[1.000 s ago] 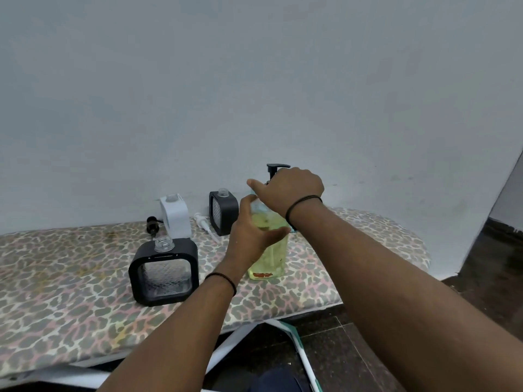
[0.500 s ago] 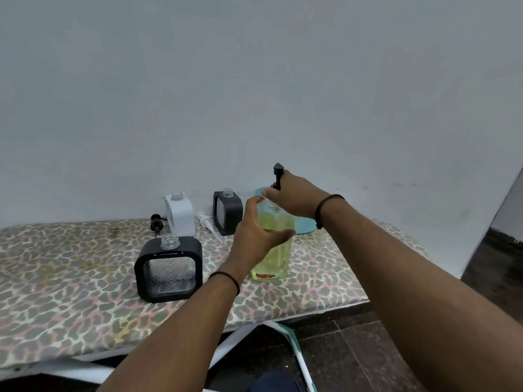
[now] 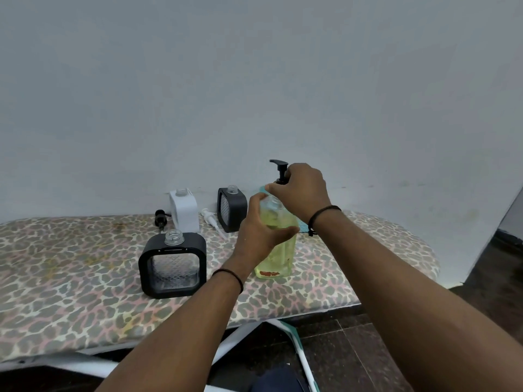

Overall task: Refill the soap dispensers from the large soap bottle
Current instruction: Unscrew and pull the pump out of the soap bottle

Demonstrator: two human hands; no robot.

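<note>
At the centre of the frame the large soap bottle, clear and partly full of yellow-green liquid, stands upright on an ironing board with a leopard-print cover. The left hand wraps round the bottle's upper body, fingers and thumb curled about it. The right hand is above the bottle's neck, its fingers clenched round the collar of the black pump, whose spout points toward the left of the frame; whether the pump is seated on the neck or lifted off cannot be told. Both wrists wear thin dark bands. Just left of the bottle, nearer the viewer, a black-framed dispenser stands with its threaded neck open. Further back, near the wall, are a white dispenser and a smaller black dispenser, both uncapped. A loose black pump top lies to the left of the white dispenser, and a white pump top lies between the two rear dispensers. A teal mat shows behind the bottle, mostly hidden by the hands.
</note>
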